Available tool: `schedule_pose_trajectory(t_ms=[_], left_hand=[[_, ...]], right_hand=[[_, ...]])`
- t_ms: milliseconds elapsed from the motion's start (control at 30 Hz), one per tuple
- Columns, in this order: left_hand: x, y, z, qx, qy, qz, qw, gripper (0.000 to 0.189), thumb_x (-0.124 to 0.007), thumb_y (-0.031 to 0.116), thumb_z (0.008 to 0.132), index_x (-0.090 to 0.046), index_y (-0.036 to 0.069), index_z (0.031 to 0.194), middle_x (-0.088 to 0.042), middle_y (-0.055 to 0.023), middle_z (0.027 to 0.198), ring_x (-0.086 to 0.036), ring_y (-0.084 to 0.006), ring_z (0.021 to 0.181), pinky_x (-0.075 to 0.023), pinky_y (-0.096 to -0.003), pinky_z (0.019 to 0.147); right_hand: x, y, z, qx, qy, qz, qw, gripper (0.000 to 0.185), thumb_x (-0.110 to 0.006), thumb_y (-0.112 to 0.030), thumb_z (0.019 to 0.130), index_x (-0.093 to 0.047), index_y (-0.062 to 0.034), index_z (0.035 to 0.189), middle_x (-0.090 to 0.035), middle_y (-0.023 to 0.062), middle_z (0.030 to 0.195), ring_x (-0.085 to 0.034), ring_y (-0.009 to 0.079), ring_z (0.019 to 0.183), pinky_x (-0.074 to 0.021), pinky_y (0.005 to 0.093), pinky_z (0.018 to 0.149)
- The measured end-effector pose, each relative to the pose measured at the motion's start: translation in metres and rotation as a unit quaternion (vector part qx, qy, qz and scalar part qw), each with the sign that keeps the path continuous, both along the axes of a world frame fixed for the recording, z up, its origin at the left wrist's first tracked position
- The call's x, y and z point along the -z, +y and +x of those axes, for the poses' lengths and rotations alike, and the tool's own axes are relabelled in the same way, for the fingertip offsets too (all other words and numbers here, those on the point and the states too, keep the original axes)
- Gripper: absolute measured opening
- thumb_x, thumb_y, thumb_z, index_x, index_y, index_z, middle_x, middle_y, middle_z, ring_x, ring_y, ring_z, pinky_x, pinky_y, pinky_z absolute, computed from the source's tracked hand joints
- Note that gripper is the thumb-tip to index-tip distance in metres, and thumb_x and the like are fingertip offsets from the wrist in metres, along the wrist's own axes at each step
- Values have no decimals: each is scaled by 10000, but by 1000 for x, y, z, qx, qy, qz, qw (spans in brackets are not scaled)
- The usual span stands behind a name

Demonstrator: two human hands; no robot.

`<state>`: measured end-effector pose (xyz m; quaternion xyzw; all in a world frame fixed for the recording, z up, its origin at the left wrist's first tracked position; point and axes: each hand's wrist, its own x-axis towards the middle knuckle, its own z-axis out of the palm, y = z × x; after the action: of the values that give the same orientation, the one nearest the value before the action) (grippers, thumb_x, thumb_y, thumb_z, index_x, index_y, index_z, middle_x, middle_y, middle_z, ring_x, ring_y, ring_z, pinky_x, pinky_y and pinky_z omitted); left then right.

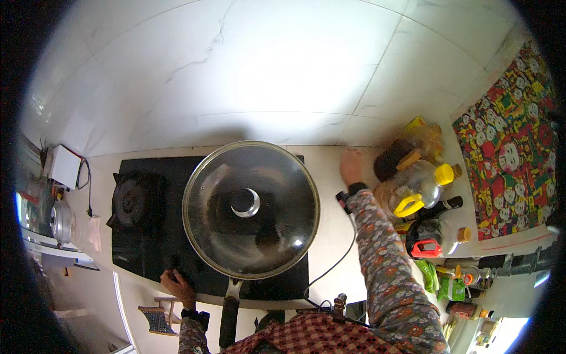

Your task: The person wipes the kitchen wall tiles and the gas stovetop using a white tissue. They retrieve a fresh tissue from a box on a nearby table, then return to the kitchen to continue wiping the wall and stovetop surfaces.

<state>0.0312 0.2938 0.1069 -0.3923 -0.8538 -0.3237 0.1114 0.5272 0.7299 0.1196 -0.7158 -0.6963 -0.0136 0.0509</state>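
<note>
A wide pan with a domed glass lid (283, 234) sits on the black gas hob (146, 261), its dark handle (229, 316) pointing toward me. In the middle of the lid is a round knob (246, 203) with a shiny metal rim. My left hand (177, 284) is at the hob's front edge, with its fingers around a dark control knob (177, 275). Right of the hob, my right hand (351, 166) reaches to the back of the counter by the wall, near the bottles. Its fingers are blurred, and I see nothing clearly held in it.
An uncovered burner (130, 201) is on the hob's left. Plastic oil jugs (418, 181) and dark bottles crowd the right counter, below a colourful patterned sheet (508, 150). A black cable (331, 270) trails across the counter. Far left are a white box (65, 167) and a metal pot (61, 223).
</note>
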Motion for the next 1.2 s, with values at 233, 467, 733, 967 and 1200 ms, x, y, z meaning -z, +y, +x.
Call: schedule_pose_trajectory(t_ms=[233,467,733,967,1200], left_hand=[[-8,1,3,14,-4,1,1000,287,-518,233,980,-511,-29,1097,-527,-214,1042,-486,-372,1010,-380,-466,898],[0,-1,-2,27,20,21,999,207,-527,151,968,-505,-33,1060,-513,-203,982,-473,-357,950,-372,-457,863],[3,-2,-3,16,3,22,1000,200,-526,162,973,-510,-31,1023,-509,-185,940,-474,-341,928,-379,-447,839],[1,-1,-1,29,12,22,999,208,-514,178,983,-505,-25,1026,-500,-187,945,-478,-340,911,-384,-438,828],[-6,-1,2,32,20,11,999,224,-522,190,981,-501,-24,1044,-500,-192,955,-478,-350,925,-383,-447,837]], right_hand=[[-9,-126,-55,-115,3,30,993,185,-564,-44,815,-600,12,987,-580,167,975,-596,291,949,-566,353,746],[-2,-95,-2,-51,-145,-3,988,223,-585,-55,805,-591,10,1018,-576,152,1025,-596,268,941,-572,321,674],[4,-25,43,-1,-216,116,969,93,-629,-153,821,-701,-97,804,-663,103,815,-653,255,769,-526,351,612],[1,-39,31,33,-307,-11,951,133,-605,-192,857,-722,-130,873,-693,60,890,-676,237,851,-513,387,660],[-16,-116,9,-24,-342,-60,938,122,-613,-174,823,-735,-171,827,-683,21,819,-651,218,737,-459,368,570]])
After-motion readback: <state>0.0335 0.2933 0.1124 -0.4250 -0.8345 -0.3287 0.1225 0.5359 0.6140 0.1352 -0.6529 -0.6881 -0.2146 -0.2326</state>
